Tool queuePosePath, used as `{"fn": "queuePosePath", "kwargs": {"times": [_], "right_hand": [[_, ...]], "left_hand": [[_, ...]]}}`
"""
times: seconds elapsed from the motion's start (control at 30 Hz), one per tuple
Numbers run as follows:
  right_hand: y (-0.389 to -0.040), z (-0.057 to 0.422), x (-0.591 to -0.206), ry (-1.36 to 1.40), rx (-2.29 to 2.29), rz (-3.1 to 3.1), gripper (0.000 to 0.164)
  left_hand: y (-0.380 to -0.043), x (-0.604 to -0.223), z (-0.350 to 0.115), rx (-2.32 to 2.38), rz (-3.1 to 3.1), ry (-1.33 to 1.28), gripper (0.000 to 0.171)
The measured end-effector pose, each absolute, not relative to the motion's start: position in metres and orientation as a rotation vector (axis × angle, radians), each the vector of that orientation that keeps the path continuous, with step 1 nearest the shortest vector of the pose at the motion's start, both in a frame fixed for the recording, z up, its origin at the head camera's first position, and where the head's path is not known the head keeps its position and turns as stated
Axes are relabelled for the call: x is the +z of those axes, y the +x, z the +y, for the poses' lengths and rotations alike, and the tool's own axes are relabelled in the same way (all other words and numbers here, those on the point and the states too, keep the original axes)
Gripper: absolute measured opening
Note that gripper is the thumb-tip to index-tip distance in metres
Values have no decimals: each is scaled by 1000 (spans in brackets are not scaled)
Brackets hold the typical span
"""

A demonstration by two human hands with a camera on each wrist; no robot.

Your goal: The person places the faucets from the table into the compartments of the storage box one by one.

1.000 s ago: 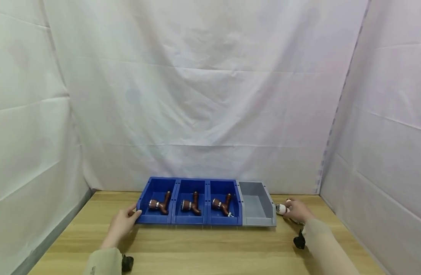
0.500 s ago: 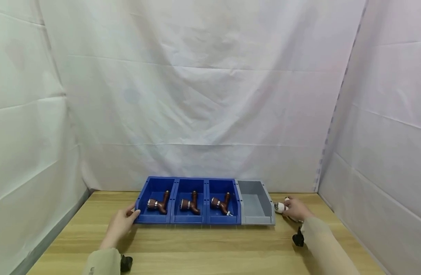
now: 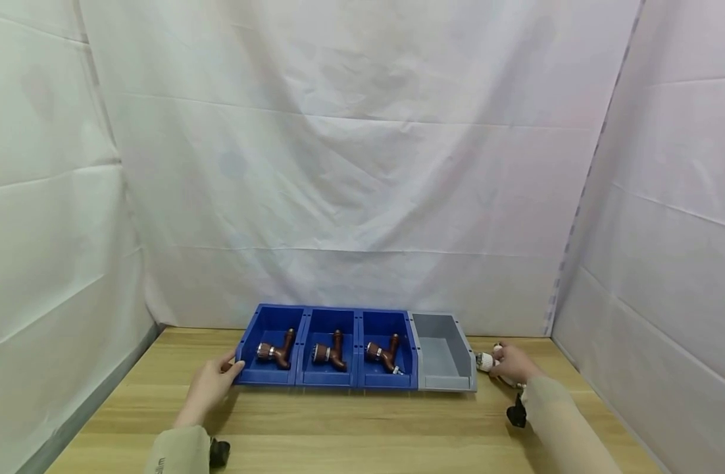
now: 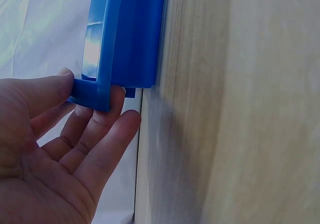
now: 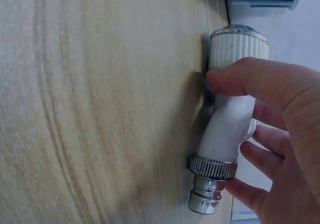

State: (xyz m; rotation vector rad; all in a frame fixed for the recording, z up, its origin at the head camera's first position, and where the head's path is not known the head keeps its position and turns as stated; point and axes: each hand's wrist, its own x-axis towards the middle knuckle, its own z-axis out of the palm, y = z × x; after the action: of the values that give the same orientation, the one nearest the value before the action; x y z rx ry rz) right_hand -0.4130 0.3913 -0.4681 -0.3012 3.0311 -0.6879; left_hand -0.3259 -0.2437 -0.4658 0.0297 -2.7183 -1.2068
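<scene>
At the left end of a row of bins, my left hand pinches the front corner of a blue bin between thumb and fingers. That bin holds a brown faucet with a ribbed knob. On the right, my right hand grips a white faucet that lies on the wooden table. Its thumb presses near the ribbed white knob, and the fingers come round the far side of the body. In the right wrist view the chrome nozzle points toward the bottom; the fingers hide part of the faucet.
Two more blue bins each hold a brown faucet. A grey bin closes the row at the right, just beside the white faucet. White cloth hangs behind the table and along both sides.
</scene>
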Motion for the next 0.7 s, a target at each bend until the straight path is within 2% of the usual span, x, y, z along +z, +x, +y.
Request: {"fn": "queuePosePath", "kwargs": {"times": [0.17,0.4,0.7], "right_hand": [[-415,393,-468,-282,-711,3011,17],[-415,394,-467,-271,-722,3004,42],[-412,392,-463,-319,-708,3023,42]], "left_hand": [[-328,-468,-245,-1220,-2722,30,49],[-328,-470,-246,-1225,-2722,29,51],[-327,-468,-245,-1243,-2722,41,51]]}}
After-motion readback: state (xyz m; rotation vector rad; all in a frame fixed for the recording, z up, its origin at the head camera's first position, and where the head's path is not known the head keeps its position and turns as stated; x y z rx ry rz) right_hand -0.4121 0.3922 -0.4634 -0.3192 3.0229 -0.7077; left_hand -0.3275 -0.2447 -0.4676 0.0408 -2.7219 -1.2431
